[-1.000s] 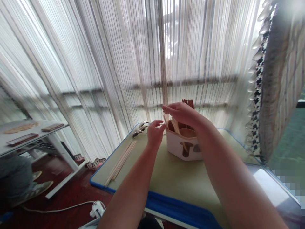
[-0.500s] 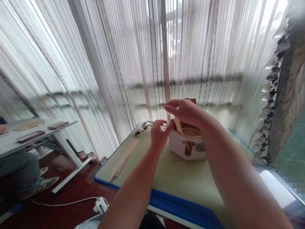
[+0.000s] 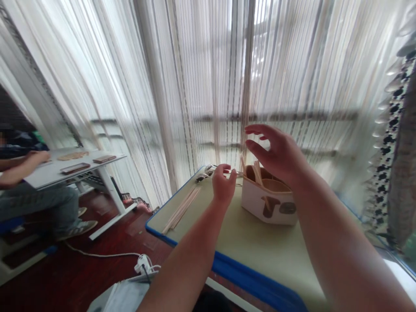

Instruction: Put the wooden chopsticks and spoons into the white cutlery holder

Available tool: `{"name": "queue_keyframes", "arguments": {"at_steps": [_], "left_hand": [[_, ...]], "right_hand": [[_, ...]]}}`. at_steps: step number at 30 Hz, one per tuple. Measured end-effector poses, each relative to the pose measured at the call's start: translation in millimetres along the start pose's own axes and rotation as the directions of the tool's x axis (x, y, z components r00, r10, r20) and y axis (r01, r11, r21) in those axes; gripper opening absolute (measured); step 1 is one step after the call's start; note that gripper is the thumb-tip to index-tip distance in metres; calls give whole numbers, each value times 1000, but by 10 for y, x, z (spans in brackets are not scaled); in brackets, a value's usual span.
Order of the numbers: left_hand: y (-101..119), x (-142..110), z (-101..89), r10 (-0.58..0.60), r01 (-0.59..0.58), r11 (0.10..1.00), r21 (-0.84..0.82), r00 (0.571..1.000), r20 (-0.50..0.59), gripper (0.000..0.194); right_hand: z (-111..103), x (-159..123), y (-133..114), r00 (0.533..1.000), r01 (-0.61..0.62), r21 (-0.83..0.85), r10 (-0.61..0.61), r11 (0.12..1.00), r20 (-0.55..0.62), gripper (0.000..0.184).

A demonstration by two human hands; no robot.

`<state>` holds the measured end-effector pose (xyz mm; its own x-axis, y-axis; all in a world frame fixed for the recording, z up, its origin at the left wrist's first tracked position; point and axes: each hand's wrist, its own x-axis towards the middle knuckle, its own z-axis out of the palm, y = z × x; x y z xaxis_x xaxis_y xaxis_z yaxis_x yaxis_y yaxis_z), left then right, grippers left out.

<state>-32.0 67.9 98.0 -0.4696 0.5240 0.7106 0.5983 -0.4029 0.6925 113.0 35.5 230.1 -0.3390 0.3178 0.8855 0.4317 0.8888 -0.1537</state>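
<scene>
My left hand [image 3: 223, 185] hovers over the far part of the green table [image 3: 247, 242], fingers curled into a pinch; what they hold is too small to make out. My right hand [image 3: 276, 151] hangs above a white box with brown mushroom prints [image 3: 269, 206], fingers spread and holding nothing. Wooden sticks and a spoon-like piece [image 3: 258, 173] stand in the box. A bundle of long thin wooden sticks [image 3: 182, 209] lies on the table left of my left hand.
Small dark and metal items [image 3: 204, 174] lie at the table's far edge by the string curtain [image 3: 195, 86]. A person [image 3: 29, 190] sits at a white table [image 3: 65, 167] on the left. A power strip and cable [image 3: 143, 264] lie on the red floor.
My right hand has risen from the box and its fingers have spread apart. My left hand stays pinched in much the same place. The view has swung left.
</scene>
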Motion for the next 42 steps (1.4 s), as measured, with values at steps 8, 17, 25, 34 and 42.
{"name": "queue_keyframes", "arguments": {"at_steps": [8, 17, 25, 34, 42], "left_hand": [[-315, -238, -918, -85, -18, 655, 755, 992, 97, 26], [-654, -430, -1133, -452, 198, 351, 915, 892, -20, 27], [-606, -442, -1133, -393, 92, 366, 926, 917, 65, 25], [-587, -463, -1145, -202, 15, 510, 860, 974, 102, 19], [-650, -449, -1156, -269, 19, 591, 806, 947, 175, 15]], "right_hand": [[444, -110, -234, 969, 142, 59, -151, 988, 195, 36], [1088, -307, -38, 867, 304, 17, -284, 953, 409, 35], [692, -144, 110, 934, 211, -79, -177, 974, 309, 31], [901, -256, 23, 831, 185, -9, -151, 983, 535, 28], [1106, -373, 21, 721, 131, -35, -71, 991, 689, 28]]}}
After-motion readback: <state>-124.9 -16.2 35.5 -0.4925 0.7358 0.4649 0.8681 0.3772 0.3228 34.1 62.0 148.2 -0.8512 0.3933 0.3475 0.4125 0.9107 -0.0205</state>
